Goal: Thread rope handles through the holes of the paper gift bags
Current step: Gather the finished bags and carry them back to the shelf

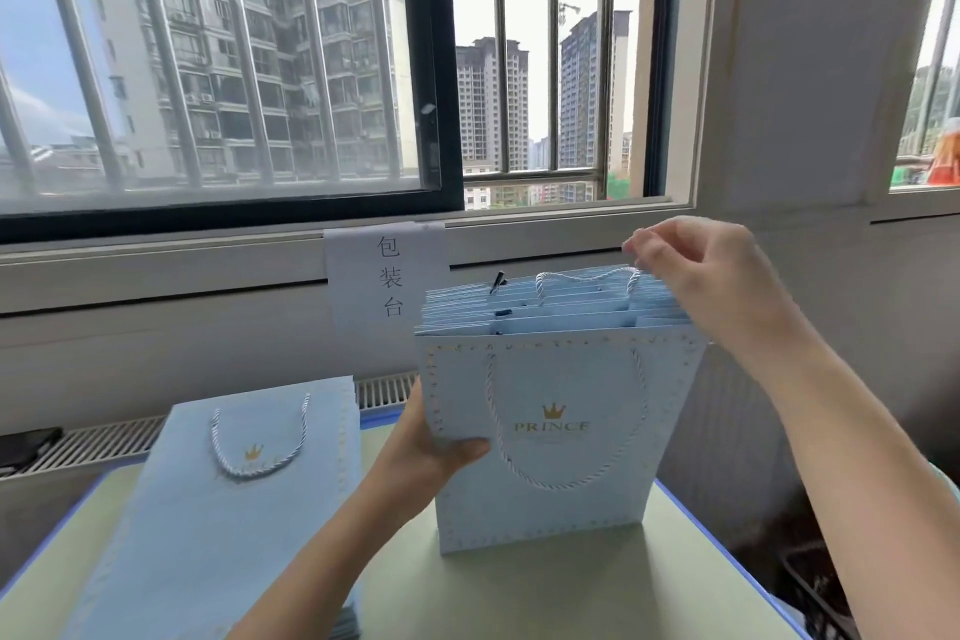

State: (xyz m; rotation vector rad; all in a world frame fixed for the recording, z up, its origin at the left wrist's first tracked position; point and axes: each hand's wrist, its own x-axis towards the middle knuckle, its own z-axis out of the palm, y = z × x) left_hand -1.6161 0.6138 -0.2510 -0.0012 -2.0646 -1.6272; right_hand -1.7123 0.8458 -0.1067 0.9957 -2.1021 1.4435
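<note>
A light blue paper gift bag [550, 504] with a gold crown and "PRINCE" print stands upright on the table, stuffed with several flat blue bags. A white-blue rope handle [571, 481] hangs down its front. My left hand [436, 447] grips the bag's left edge, thumb on the front. Above the bag's top right corner, my right hand [696, 270] pinches the end of another rope handle [582, 278] that loops across the back of the bag. To the left lies a flat stack of blue bags [208, 535] with a rope handle on top.
The green table [519, 598] has a blue edge, and the floor drops off at its right. A windowsill with a paper sign [387, 276] and a barred window run behind. A radiator grille [93, 442] sits at the back left.
</note>
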